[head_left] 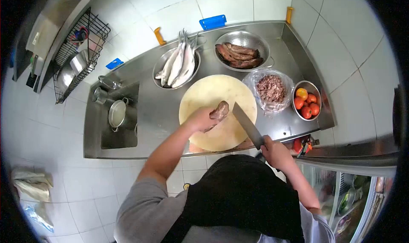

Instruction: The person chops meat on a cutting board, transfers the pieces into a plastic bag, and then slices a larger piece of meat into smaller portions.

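Brown meat [220, 110], gripped in the left hand [199, 120], slants away to the right, its far end near the tip of the knife [248, 126] clasped in the right hand [276, 152], over a round board [204, 89], fish [184, 65] beyond it.

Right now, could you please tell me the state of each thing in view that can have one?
Left hand, closed around a meat piece
Right hand, closed on the knife
Knife, blade over the board
Fish, piled in a bowl
Colander, holding meat strips
Chopped meat, in an open bag
Tomatoes, unsliced
Pot, in the sink
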A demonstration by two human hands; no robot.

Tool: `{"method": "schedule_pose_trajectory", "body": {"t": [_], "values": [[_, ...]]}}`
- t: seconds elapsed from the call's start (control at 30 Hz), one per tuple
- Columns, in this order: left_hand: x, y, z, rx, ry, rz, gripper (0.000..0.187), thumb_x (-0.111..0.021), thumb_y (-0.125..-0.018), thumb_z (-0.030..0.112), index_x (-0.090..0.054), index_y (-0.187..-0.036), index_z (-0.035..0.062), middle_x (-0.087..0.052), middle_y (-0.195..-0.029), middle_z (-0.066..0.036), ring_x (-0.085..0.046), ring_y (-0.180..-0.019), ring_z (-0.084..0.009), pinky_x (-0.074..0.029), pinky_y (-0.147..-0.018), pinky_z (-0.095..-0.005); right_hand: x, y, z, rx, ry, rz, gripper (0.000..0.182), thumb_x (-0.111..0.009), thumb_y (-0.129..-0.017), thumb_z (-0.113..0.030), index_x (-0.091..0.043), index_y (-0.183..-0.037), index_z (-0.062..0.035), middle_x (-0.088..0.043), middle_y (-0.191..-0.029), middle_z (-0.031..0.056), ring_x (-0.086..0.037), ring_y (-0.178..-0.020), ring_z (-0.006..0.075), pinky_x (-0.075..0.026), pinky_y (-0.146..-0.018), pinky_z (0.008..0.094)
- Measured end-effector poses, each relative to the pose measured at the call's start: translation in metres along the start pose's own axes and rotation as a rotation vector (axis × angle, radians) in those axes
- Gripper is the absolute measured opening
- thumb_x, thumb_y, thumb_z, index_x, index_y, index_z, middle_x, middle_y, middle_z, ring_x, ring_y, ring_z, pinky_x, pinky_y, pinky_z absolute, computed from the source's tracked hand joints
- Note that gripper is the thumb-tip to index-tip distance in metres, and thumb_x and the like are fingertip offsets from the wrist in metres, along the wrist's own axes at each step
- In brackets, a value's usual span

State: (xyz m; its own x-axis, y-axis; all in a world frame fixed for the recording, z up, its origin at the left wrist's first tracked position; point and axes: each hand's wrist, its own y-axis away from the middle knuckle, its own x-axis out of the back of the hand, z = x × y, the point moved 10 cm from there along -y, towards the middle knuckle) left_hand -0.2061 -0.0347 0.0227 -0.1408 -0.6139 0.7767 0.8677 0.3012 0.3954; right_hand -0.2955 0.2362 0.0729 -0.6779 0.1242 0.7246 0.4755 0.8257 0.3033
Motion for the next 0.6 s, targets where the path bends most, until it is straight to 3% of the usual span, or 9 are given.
{"method": "schedule_pose_trajectory", "body": {"t": [0.1,0.17,0.2,0.27,0.37,0.43,0.47,0.6], "values": [[-0.013,0.027,-0.018,0.149,0.098,0.056,0.039,-0.074,-0.081,0.030,-0.065,-0.105,0.0015,-0.068,-0.094,-0.023,-0.067,-0.092,-0.0327,-0.051,-0.081,-0.0445,-0.029,-0.008,0.004,-0.058,0.089,-0.015,0.025,-0.055,-0.090,-0.012,-0.048,-0.111,-0.0015,-0.065,-0.080,0.0309,-0.064,-0.078,0.0503,-0.051,-0.072,0.0590],[-0.003,0.037,0.002,-0.006,-0.024,0.279,0.031,-0.070,-0.084,0.029,-0.066,-0.101,0.0031,-0.068,-0.095,-0.020,-0.066,-0.087,-0.0356,-0.051,-0.078,-0.0479,-0.030,-0.009,0.003,-0.101,0.085,0.068,0.024,-0.054,-0.089,-0.013,-0.049,-0.110,-0.0012,-0.065,-0.078,0.0316,-0.064,-0.077,0.0507,-0.051,-0.070,0.0594],[-0.008,0.041,0.003,-0.014,-0.015,0.269,0.031,-0.070,-0.084,0.029,-0.066,-0.101,0.0031,-0.068,-0.095,-0.020,-0.066,-0.087,-0.0356,-0.051,-0.078,-0.0479,-0.026,-0.008,-0.001,-0.101,0.102,0.100,0.024,-0.054,-0.089,-0.014,-0.049,-0.109,-0.0013,-0.066,-0.079,0.0302,-0.065,-0.076,0.0497,-0.051,-0.068,0.0591],[-0.003,0.056,0.027,-0.166,-0.290,0.455,0.023,-0.066,-0.086,0.023,-0.067,-0.101,0.0058,-0.065,-0.091,-0.018,-0.066,-0.082,-0.0371,-0.053,-0.073,-0.0486,-0.022,-0.005,-0.012,-0.121,0.140,0.118,0.025,-0.054,-0.089,-0.013,-0.050,-0.111,-0.0018,-0.066,-0.080,0.0293,-0.066,-0.077,0.0489,-0.051,-0.068,0.0588],[-0.001,0.067,0.027,-0.083,-0.222,0.409,0.020,-0.063,-0.086,0.020,-0.067,-0.101,0.0066,-0.062,-0.092,-0.017,-0.066,-0.078,-0.0371,-0.055,-0.069,-0.0476,-0.023,0.007,-0.031,-0.137,0.253,0.155,0.030,-0.055,-0.089,-0.010,-0.053,-0.119,-0.0055,-0.068,-0.078,0.0233,-0.068,-0.073,0.0420,-0.053,-0.063,0.0540],[0.005,0.077,0.036,-0.082,-0.245,0.371,0.020,-0.063,-0.087,0.020,-0.067,-0.101,0.0064,-0.062,-0.094,-0.017,-0.067,-0.077,-0.0373,-0.055,-0.069,-0.0479,-0.018,0.022,-0.073,0.187,0.319,0.328,0.034,-0.054,-0.089,-0.010,-0.055,-0.123,-0.0091,-0.066,-0.074,0.0177,-0.068,-0.068,0.0354,-0.054,-0.058,0.0486],[0.004,0.078,0.037,-0.073,-0.274,0.340,0.020,-0.062,-0.087,0.020,-0.067,-0.101,0.0063,-0.062,-0.096,-0.018,-0.067,-0.075,-0.0374,-0.056,-0.068,-0.0482,-0.026,0.024,-0.079,0.195,0.413,0.323,0.038,-0.055,-0.088,-0.009,-0.054,-0.126,-0.0096,-0.064,-0.073,0.0127,-0.067,-0.064,0.0305,-0.054,-0.055,0.0439],[-0.008,0.073,0.036,-0.103,-0.318,0.273,0.021,-0.061,-0.088,0.020,-0.067,-0.103,0.0057,-0.060,-0.101,-0.018,-0.067,-0.072,-0.0373,-0.056,-0.067,-0.0480,-0.054,0.019,-0.085,0.183,0.548,0.220,0.048,-0.058,-0.084,-0.009,-0.049,-0.131,-0.0077,-0.065,-0.078,0.0116,-0.069,-0.065,0.0285,-0.055,-0.055,0.0417]]}}
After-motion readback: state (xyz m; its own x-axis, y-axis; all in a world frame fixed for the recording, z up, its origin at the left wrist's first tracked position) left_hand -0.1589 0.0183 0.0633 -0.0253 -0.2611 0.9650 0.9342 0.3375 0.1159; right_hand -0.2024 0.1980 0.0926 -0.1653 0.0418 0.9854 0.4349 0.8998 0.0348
